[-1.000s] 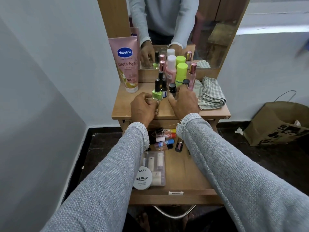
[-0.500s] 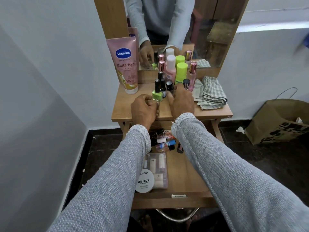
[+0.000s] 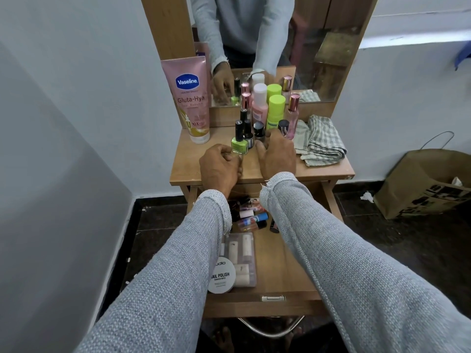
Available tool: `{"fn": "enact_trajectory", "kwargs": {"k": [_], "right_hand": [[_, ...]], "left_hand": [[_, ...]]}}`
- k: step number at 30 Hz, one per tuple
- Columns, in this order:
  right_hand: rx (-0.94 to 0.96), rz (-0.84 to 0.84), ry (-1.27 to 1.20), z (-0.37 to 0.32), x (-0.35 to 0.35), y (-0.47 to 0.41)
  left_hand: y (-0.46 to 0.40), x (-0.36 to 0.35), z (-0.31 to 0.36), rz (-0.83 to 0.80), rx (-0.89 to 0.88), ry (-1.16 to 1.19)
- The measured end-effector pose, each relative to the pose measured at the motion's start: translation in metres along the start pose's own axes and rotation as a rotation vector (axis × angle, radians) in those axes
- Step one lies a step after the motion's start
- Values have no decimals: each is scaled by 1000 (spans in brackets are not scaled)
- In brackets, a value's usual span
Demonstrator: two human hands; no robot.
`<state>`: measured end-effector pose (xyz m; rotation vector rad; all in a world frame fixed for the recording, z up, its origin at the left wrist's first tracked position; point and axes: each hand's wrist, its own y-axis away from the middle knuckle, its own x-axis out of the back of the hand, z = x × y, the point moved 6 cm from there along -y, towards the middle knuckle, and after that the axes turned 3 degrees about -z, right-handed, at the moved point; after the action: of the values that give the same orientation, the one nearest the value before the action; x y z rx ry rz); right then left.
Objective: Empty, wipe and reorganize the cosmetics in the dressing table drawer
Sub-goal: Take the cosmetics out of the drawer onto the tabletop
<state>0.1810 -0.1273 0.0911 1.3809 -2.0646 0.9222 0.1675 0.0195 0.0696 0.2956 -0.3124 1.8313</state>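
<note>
Fingers, head view: left hand point(image 3: 219, 169) curled around the base of the green nail polish bottle point(image 3: 239, 141), fingertips closed on it; right hand point(image 3: 276, 155) loosely spread, fingers apart, cupped behind the small dark-capped bottles point(image 3: 258, 129), grip on any of them not discernible.
Tabletop: dressing table top point(image 3: 219, 171) crowded at the back with a pink lotion tube point(image 3: 190, 98), a pink bottle point(image 3: 260, 105), a lime-capped bottle point(image 3: 276, 108) and a slim perfume bottle point(image 3: 293, 115); folded checked cloth point(image 3: 322, 141) just right of the cluster, unused.
Drawer: pulled open below the forearms, wooden floor point(image 3: 280, 263) partly bare; loose small tubes and bottles point(image 3: 251, 215) heaped at the far end, clear case point(image 3: 240, 258) and round nail polish remover wipes tin point(image 3: 221, 276) at the near left.
Mirror: reflection of both hands and the bottles, nothing further added.
Step in hand: emptying, judged about midway; bottles being parked and tidied on top while much stays in the drawer.
Next move: probably release of the green bottle upright, clear of its neighbours, then a reach down for the remaining drawer items; light touch needed, tall narrow bottles packed close and apt to topple.
Wiping: not yet begun.
</note>
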Motion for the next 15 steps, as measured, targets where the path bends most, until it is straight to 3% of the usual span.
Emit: {"fn": "enact_trajectory", "kwargs": {"k": [8,15], "right_hand": [[57,86,-129,17,24,13],[-133,86,-169,38,41,2]], "left_hand": [[1,0,1,2,15,13],[4,1,3,8,17,8]]}}
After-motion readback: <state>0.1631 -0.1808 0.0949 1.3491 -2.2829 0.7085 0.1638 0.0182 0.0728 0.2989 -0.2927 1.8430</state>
